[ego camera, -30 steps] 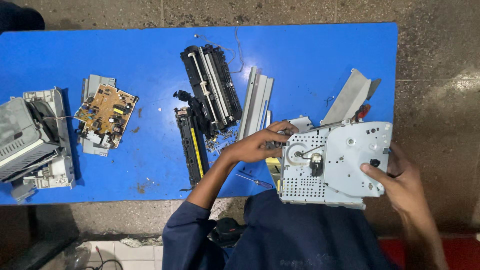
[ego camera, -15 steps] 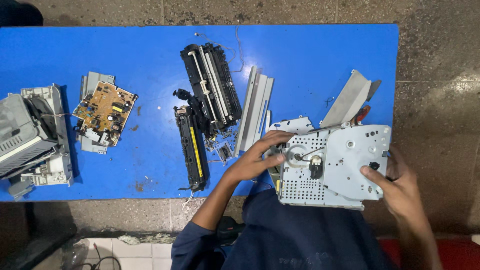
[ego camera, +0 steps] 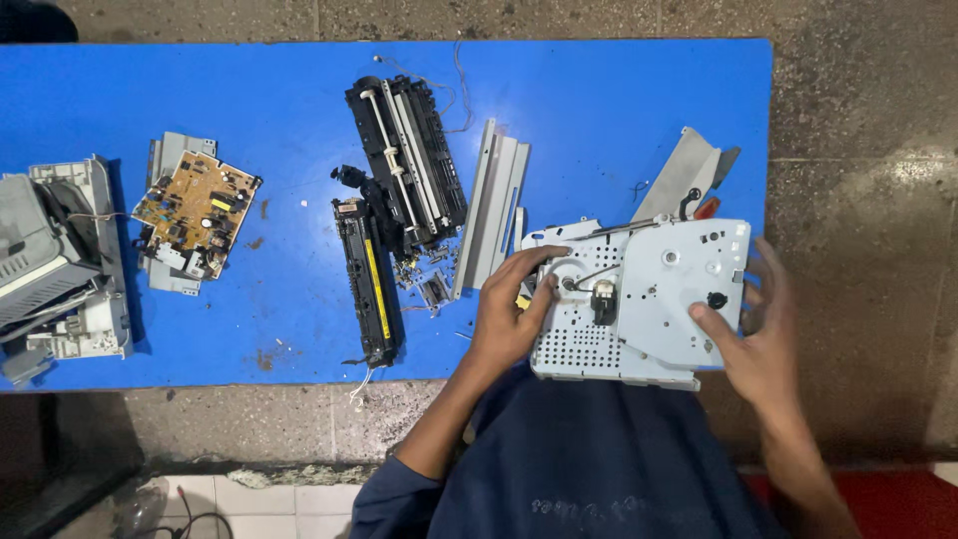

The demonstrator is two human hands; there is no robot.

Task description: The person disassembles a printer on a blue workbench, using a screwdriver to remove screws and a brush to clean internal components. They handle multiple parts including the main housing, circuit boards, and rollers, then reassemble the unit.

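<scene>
Two hands — left hand (ego camera: 509,314) and right hand (ego camera: 753,344) — grasping one grey metal chassis (ego camera: 649,299) at blue table's (ego camera: 619,90) near-right edge. Leftward: two black roller units (ego camera: 404,165), one circuit board (ego camera: 197,207).

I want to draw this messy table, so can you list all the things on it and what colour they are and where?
Table: one, blue, across the picture on a grey stone floor.
Metal frame plate: one, light grey with many small holes, at the near right edge of the table, held between both hands.
Angled metal piece: one, grey, just behind the frame plate.
Long metal rail: one, grey, in the middle.
Roller assembly: one, black with white rods, left of the rail.
Long cartridge: one, black with a yellow stripe, near the front edge.
Circuit board: one, tan, to the left, on a grey plate.
Plastic casing: one pile, grey, far left.
Left hand: on the plate's left side.
Right hand: on its right edge.
</scene>
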